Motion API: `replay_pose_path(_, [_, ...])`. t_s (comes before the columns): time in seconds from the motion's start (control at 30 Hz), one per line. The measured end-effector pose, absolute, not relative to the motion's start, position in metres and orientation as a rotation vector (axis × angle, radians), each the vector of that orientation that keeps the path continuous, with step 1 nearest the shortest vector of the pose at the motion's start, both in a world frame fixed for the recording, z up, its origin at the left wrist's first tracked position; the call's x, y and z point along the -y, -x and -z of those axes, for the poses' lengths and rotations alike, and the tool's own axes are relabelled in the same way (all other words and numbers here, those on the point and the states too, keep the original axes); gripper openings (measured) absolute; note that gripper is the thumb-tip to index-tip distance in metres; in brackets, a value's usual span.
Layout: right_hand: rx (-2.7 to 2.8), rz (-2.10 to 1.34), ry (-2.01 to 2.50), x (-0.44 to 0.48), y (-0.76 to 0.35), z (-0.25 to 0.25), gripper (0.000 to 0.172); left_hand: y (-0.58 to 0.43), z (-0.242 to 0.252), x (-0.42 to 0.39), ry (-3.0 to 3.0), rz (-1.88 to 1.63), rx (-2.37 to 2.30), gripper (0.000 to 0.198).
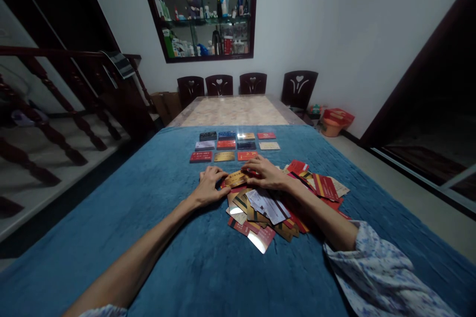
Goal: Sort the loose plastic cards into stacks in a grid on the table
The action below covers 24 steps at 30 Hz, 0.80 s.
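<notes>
A gold card (236,178) lies between my two hands at the near-left edge of a loose pile. My left hand (210,186) closes its fingers and thumb on the card's left end. On the right end, my right hand (266,174) is bent over the card with its fingertips on it. Whether more cards sit beneath it, I cannot tell. The pile mixes red, gold and white cards, with a white card (269,206) on top. Beyond my hands are rows of neat card stacks, among them a gold stack (224,157), a dark red stack (201,157) and a cream stack (269,146).
A blue cloth (148,218) covers the near part of the table; its far end shows a beige marbled top (238,109). Several dark chairs (299,86) stand behind it. A wooden railing (55,79) runs along the left, and an orange bin (332,123) is on the floor at right.
</notes>
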State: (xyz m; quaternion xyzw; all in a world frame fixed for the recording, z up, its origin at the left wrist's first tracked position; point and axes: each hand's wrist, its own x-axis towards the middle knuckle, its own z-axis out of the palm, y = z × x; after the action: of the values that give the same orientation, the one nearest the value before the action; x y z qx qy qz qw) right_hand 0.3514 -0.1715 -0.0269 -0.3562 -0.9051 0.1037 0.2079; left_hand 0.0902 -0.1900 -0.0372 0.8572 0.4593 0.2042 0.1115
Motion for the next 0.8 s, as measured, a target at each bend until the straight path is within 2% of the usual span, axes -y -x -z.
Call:
replay_pose_path(0.23, [2.613,-0.184,1.017,0.173,-0.351,0.024,0.051,-0.091,0.035,0.192,-2.605,-0.586,-1.328,0.033])
replay_pose_path(0.43, [2.647,-0.119,1.069,0.176,-0.349,0.019,0.043,-0.089,0.027,0.192,-2.636,-0.555,-1.269,0.035])
replay_pose_path(0.8, [2.626,-0.115,1.192,0.181,-0.34,0.016,0.045,-0.085,0.016,0.183,-2.573,-0.398,-1.27,0.044])
